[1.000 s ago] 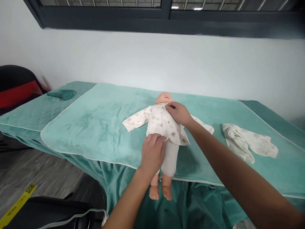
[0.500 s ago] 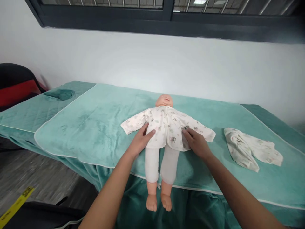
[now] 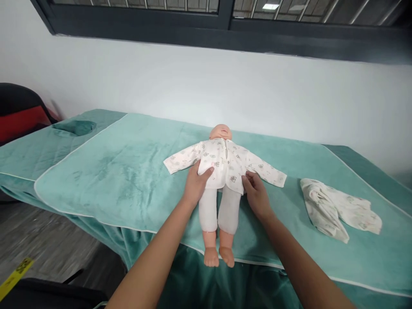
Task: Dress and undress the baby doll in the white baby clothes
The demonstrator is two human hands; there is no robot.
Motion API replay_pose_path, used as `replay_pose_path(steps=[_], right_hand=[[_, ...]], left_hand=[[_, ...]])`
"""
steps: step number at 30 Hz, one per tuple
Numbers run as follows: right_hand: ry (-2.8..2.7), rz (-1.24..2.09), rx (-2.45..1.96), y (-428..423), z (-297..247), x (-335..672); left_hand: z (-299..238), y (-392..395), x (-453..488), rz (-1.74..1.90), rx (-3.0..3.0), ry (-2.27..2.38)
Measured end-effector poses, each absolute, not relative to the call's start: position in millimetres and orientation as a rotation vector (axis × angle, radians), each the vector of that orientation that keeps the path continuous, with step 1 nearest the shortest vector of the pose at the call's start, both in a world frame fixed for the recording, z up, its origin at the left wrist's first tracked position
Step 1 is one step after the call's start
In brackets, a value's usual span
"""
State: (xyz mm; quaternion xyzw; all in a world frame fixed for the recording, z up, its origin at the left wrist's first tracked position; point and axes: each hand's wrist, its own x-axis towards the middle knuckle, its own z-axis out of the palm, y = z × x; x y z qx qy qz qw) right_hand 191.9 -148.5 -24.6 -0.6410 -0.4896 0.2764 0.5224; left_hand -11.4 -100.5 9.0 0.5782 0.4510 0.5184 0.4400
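A baby doll [image 3: 220, 132] lies on its back on the green bed cover, its head toward the wall. It wears a white printed jacket [image 3: 215, 156], with both sleeves spread out, and white leg coverings [image 3: 208, 210]; its bare feet [image 3: 211, 256] lie at the front edge. My left hand [image 3: 195, 182] grips the doll's side at the waist, thumb over the jacket front and fingers partly hidden beneath. On the opposite side, my right hand [image 3: 255, 193] is closed around the doll's waist at the jacket's edge, some fingertips out of sight.
Folded printed baby trousers [image 3: 337, 208] rest on the green cover [image 3: 106, 167] to the right. At the left end, the bed has a face hole [image 3: 75, 126]. A black and red chair [image 3: 24, 113] stands beyond it. The wall [image 3: 193, 81] and window frame [image 3: 144, 23] run behind.
The doll has shifted away from the bed's front edge, toward the wall, with both my hands on its sides. My right hand has moved inward against its waist.
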Motion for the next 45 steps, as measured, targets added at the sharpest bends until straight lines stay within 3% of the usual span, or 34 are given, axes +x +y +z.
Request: replay_pose_path(steps=[7, 14, 27, 31, 41, 45], right_hand=[[-1.416, 0.778, -1.556, -180.1, -23.4, 216.0], [-1.352, 0.123, -1.959, -163.7, -38.1, 292.9], [-1.6, -0.409, -1.983, -162.0, -46.7, 288.9], [-1.802, -0.37, -1.958, -162.1, -46.9, 283.7], [-1.677, -0.143, -1.819, -206.4, -47.7, 262.7], [-1.652, -0.316, -1.889, -250.9, -49.0, 276.8]], left_hand=[[-4.7, -91.4, -59.7, 1.205, 1.567, 1.416], [-8.6, -64.4, -102.2, 0.738, 2.224, 1.951], [-17.6, -75.4, -98.1, 0.86, 2.142, 2.259], [-15.8, -78.6, -98.2, 0.892, 2.216, 2.226], [-14.2, -78.0, -99.7, 0.874, 2.18, 2.272], [-15.8, -86.5, -103.2, 0.956, 2.313, 2.041]])
